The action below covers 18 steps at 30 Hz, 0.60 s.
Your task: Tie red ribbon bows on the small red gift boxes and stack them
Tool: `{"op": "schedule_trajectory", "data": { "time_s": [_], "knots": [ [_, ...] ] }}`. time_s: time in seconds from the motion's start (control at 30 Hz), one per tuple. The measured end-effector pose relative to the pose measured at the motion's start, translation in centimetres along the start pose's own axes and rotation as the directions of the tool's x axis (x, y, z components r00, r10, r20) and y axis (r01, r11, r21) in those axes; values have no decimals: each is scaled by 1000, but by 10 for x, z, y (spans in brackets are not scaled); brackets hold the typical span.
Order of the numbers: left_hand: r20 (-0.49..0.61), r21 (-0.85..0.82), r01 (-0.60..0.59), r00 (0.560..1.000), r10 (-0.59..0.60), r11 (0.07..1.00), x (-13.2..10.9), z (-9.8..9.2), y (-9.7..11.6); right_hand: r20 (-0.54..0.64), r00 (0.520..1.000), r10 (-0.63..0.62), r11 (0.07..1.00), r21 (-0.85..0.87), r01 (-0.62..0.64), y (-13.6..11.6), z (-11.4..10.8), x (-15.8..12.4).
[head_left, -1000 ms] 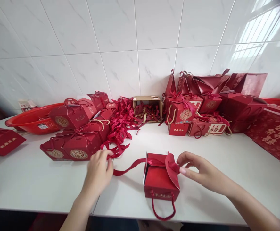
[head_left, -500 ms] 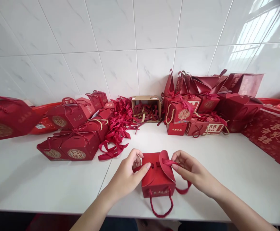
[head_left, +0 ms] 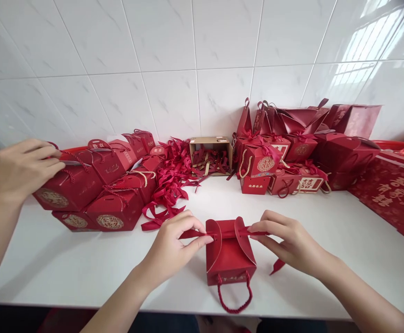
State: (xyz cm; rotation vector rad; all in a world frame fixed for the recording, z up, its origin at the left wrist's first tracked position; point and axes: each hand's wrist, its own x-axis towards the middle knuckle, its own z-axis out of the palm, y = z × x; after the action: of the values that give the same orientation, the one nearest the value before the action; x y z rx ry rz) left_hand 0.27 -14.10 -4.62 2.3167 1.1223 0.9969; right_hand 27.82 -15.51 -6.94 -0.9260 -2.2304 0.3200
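Observation:
A red gift box [head_left: 228, 259] stands on the white table in front of me, its two rounded top flaps raised and a twisted cord handle [head_left: 235, 307] hanging down at the front. A red ribbon [head_left: 228, 234] runs across the top through slots in both flaps. On the left side my left hand [head_left: 183, 238] pinches one end of it between thumb and fingers. My right hand [head_left: 285, 233] grips the ribbon just outside the right flap, and its loose tail [head_left: 277, 266] dangles below that hand.
Another person's hand [head_left: 21, 166] rests on a red box [head_left: 66, 185] atop the left stack. Tangled red ribbons [head_left: 174, 171] and a cardboard box [head_left: 211, 140] of ribbon pieces lie at the back. Finished-looking boxes [head_left: 264, 162] are stacked at right, beside a large red bag [head_left: 391, 194].
The ribbon is now drawn straight through both flaps, and my hands have moved slightly apart. At left, the box that hung in the air now sits on the stack under another person's hand.

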Motion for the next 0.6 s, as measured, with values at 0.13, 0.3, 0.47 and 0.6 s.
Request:
{"op": "schedule_trajectory", "data": {
  "time_s": [0.13,0.3,0.47,0.6],
  "knots": [
    [-93,199,-353,922,376,914,-2,-3,-7,35,998,51,998,41,-53,-7,-6,6],
    [-84,378,-458,848,523,804,-7,-2,-16,65,998,21,999,40,-24,-4,-8,8],
    [-30,262,-369,920,390,892,-20,3,-27,-30,969,-246,930,-290,227,20,-1,-8],
    [16,177,-273,961,275,946,-36,10,-37,27,971,-239,897,-375,232,28,12,-27]
  ]
}}
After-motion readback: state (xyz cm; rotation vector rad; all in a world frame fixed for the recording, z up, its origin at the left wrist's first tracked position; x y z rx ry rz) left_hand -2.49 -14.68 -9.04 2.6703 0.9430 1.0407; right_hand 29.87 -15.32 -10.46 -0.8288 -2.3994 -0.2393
